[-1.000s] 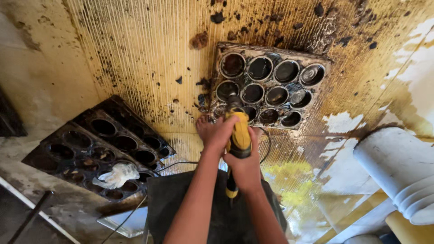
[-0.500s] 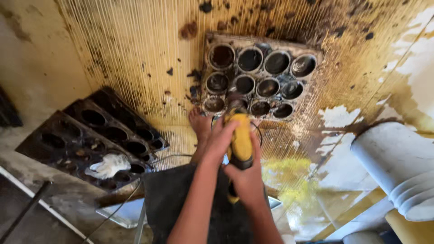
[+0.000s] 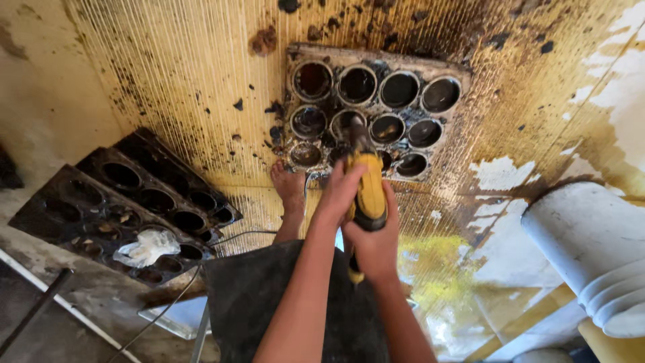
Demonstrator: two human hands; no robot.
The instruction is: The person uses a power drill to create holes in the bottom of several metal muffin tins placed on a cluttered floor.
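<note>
left hand (image 3: 339, 191) grip closed | right hand (image 3: 377, 245) grip closed | forearms extended

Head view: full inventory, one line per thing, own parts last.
Muffin tray: 1, blackened, twelve cups, centre on the mat.
Power tool: 1, yellow and black, tip in the tray's middle row.
Stacked trays: 2, black, left.
Crumpled plastic: 1, white, on the nearer stacked tray.
Mat: 1, yellow ribbed, stained.
Bucket: 1, white, right.
Cable: 1, thin, dark.
Foot: 1, bare, beside the tray.
Left hand: on tool.
Right hand: on tool.
</note>
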